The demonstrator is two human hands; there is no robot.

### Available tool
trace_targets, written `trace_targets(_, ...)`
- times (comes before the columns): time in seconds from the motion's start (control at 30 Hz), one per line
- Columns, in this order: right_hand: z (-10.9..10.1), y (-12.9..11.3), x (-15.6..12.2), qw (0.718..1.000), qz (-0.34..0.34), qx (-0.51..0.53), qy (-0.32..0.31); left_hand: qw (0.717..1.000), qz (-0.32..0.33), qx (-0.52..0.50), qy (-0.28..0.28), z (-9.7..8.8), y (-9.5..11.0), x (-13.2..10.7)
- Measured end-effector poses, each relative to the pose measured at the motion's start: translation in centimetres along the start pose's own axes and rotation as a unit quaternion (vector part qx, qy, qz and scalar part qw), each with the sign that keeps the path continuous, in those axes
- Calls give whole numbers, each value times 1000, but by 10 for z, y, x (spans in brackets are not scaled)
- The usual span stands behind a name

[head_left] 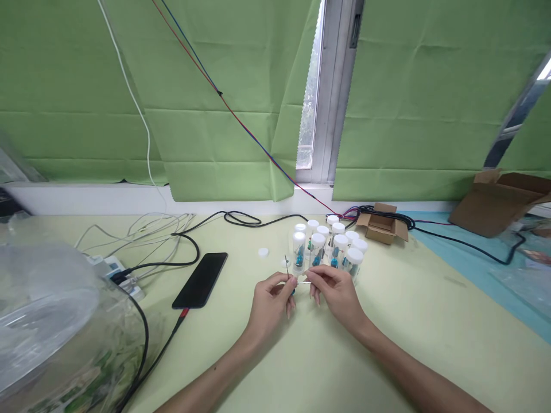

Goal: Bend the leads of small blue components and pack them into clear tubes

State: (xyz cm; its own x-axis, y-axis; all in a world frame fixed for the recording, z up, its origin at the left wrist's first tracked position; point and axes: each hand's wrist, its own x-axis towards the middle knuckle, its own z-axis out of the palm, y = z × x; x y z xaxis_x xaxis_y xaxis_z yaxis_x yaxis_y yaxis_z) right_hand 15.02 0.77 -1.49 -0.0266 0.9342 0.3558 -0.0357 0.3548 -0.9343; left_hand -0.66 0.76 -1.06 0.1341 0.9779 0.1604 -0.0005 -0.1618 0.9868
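Observation:
My left hand (271, 297) is closed in a pinch over the table. A thin dark wire-like piece (287, 265) sticks up from its fingers, with a small blue bit (293, 292) just below the fingertips. Between both hands runs a thin silvery rod (303, 282), whose far end meets the pinched fingers of my right hand (336, 291). Fingers cover most of these small parts, so their exact kind is hidden. Right behind the hands stand several clear vials (299, 255) with white caps and blue-green pieces inside. A loose white cap (263, 252) lies to their left.
A black phone (200, 281) with a cable lies left of my hands. Beyond it are a power strip (116, 272) and tangled cords. A clear plastic bag (51, 298) fills the left side. Cardboard boxes (381, 226) and black cable sit at the back right.

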Motion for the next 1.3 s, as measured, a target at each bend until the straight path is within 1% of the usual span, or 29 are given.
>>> trace_targets(0.1,0,0,-2,1000,-11,-10,6,1000,-15,3,-3,-1,2,1)
trace_targets(0.17,0,1,-3,999,-32,-35,10,1000,-30,-2,-2,-3,3,2)
trace_targets(0.23,-1,1,-4,994,-68,-83,6,999,-37,-15,3,-4,4,3)
trace_targets(0.33,-3,2,-3,978,-135,-157,-8,999,-41,-35,9,-5,4,5)
trace_targets(0.4,-4,3,-3,968,-168,-184,-12,998,-47,-41,6,-5,3,5)
trace_targets(0.57,-6,7,-1,960,-196,-201,-9,998,-46,-42,-7,-5,0,4)
trace_targets(0.67,-6,7,-1,959,-195,-208,-10,999,-35,-31,-10,-5,2,3)
trace_targets(0.77,-5,4,-2,961,-176,-213,-13,999,-28,-19,-7,-5,3,4)
trace_targets(0.83,-4,2,-3,968,-148,-204,-16,1000,-22,-8,-7,-5,3,4)
trace_targets(0.93,-1,-2,-4,983,-83,-162,-28,1000,-12,6,-5,-5,1,4)
trace_targets(1.0,0,-4,-4,988,-56,-142,-36,1000,-9,11,-1,-5,0,3)
trace_targets(1.3,-1,-1,-5,981,-61,-174,-53,1000,-2,8,5,-5,-1,4)
